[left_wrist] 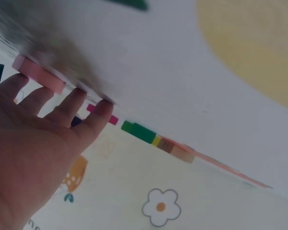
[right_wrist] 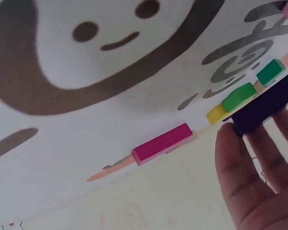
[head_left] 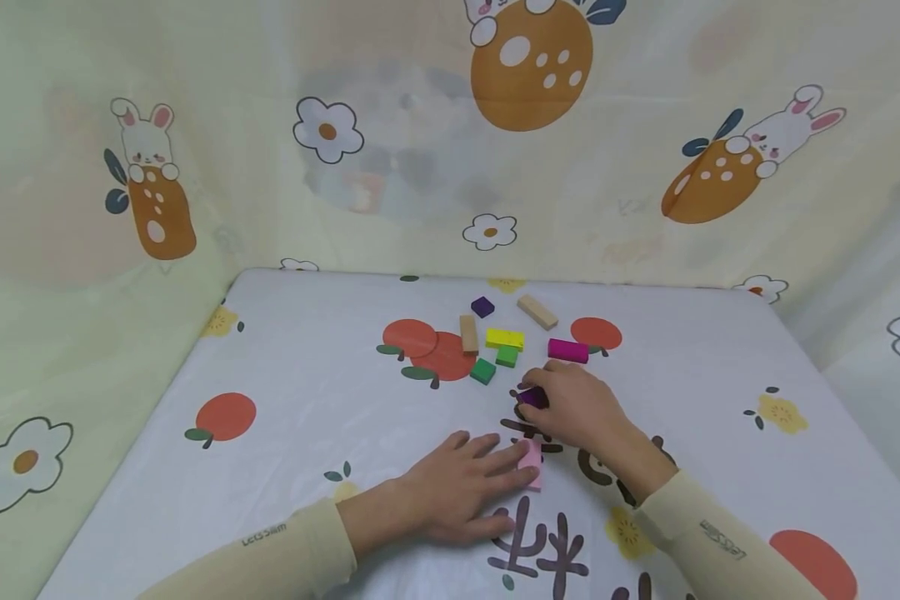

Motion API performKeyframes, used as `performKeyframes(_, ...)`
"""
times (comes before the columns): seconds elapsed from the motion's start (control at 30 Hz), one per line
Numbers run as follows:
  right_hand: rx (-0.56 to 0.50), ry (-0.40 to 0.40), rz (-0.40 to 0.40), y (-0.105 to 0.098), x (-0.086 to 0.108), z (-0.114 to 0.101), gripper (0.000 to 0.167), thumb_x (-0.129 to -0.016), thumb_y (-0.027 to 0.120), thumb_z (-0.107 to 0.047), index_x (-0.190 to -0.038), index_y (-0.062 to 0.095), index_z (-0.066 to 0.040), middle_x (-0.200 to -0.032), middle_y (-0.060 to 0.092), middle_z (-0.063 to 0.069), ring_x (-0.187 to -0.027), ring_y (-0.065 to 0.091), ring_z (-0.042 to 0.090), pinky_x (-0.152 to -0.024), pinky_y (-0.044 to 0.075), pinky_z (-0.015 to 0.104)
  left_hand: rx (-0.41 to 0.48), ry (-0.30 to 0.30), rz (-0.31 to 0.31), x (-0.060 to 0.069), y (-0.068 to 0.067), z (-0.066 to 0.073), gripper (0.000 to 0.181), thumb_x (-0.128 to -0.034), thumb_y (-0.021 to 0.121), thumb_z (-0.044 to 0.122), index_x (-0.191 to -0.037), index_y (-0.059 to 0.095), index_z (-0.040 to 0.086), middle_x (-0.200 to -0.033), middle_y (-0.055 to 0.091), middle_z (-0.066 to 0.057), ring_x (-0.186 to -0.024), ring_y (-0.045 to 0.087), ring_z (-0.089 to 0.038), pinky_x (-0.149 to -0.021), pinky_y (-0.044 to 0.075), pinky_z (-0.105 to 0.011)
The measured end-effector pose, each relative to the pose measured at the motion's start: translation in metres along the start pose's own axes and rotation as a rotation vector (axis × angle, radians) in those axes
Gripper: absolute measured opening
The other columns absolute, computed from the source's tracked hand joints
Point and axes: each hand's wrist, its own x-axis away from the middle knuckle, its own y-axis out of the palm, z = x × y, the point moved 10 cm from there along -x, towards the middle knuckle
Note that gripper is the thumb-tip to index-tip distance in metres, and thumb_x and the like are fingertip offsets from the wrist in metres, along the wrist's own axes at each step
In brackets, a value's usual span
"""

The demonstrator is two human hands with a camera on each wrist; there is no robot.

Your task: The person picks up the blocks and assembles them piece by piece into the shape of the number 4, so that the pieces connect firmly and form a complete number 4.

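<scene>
My left hand (head_left: 457, 487) rests on the table with its fingers spread, two of them over a pale pink block (head_left: 532, 458). The left wrist view shows the same pink block (left_wrist: 38, 75) at the fingertips. In my right hand (head_left: 573, 404) a dark purple block (head_left: 534, 398) is held between thumb and fingers, partly hidden in the head view. From the right wrist, this purple block (right_wrist: 266, 105) looks long, with the thumb on one side. A magenta block (head_left: 567, 351) lies just beyond the right hand. Two green blocks (head_left: 483, 371) lie to its upper left.
A yellow block (head_left: 505, 338) touches one green block. Two plain wooden blocks (head_left: 537, 312) and another dark purple block (head_left: 483, 307) lie farther back. The white tablecloth (head_left: 292, 500) has printed fruit and cactus shapes. Patterned curtains (head_left: 405, 50) stand behind and at the sides.
</scene>
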Motion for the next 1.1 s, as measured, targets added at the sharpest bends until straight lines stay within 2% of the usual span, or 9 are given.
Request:
performKeyframes(0.1,0.002,-0.038,-0.028,0.001,0.003,-0.003,0.041,-0.088,0.079,-0.030,-0.124,0.072,-0.011,-0.113,0.070,0.010,-0.096,0.064,0.026,-0.082,0.059,0.046,0.001,-0.001,0.002,0.000,0.000,0.000,0.067,-0.1037,0.037,0.064,-0.165,0.022,0.041,-0.173,0.020,0.010,-0.154,0.035,-0.026,-0.121,0.035,-0.052)
performKeyframes(0.2,-0.008,-0.070,-0.063,0.003,0.004,-0.006,0.045,-0.088,0.080,-0.029,-0.128,0.071,-0.011,-0.118,0.070,0.011,-0.101,0.064,0.027,-0.087,0.060,0.047,-0.005,-0.004,0.005,0.000,0.000,0.000,0.067,-0.1037,0.036,0.064,-0.164,0.022,0.041,-0.173,0.020,0.010,-0.153,0.036,-0.026,-0.121,0.035,-0.052)
performKeyframes(0.47,-0.122,-0.143,-0.203,0.019,0.006,-0.013,0.054,-0.086,0.082,-0.018,-0.138,0.066,-0.015,-0.135,0.065,0.009,-0.124,0.061,0.030,-0.102,0.054,0.053,0.006,-0.010,-0.011,-0.001,0.001,-0.001,0.067,-0.1039,0.034,0.065,-0.165,0.020,0.041,-0.173,0.018,0.011,-0.154,0.034,-0.026,-0.121,0.034,-0.054)
performKeyframes(0.6,-0.156,-0.169,-0.230,0.024,0.007,-0.015,0.059,-0.085,0.081,-0.015,-0.142,0.063,-0.016,-0.139,0.063,0.009,-0.128,0.059,0.031,-0.104,0.052,0.055,-0.009,-0.006,-0.007,0.000,0.000,0.000,0.066,-0.1041,0.034,0.065,-0.165,0.020,0.041,-0.173,0.018,0.011,-0.154,0.034,-0.026,-0.121,0.035,-0.053)
performKeyframes(0.9,-0.159,-0.152,-0.270,0.029,0.004,-0.019,0.060,-0.084,0.082,-0.012,-0.141,0.063,-0.017,-0.141,0.062,0.009,-0.131,0.057,0.032,-0.104,0.052,0.055,-0.028,-0.009,0.005,0.001,0.001,0.000,0.067,-0.1038,0.036,0.064,-0.164,0.020,0.041,-0.173,0.019,0.012,-0.153,0.036,-0.025,-0.120,0.036,-0.052)
performKeyframes(1.1,-0.145,-0.152,-0.289,0.032,0.004,-0.021,0.049,-0.083,0.082,-0.010,-0.130,0.070,-0.016,-0.136,0.065,0.008,-0.127,0.059,0.031,-0.106,0.051,0.055,-0.037,-0.002,0.012,0.000,0.001,0.000,0.067,-0.1040,0.035,0.064,-0.165,0.019,0.041,-0.173,0.019,0.011,-0.153,0.036,-0.025,-0.119,0.037,-0.052)
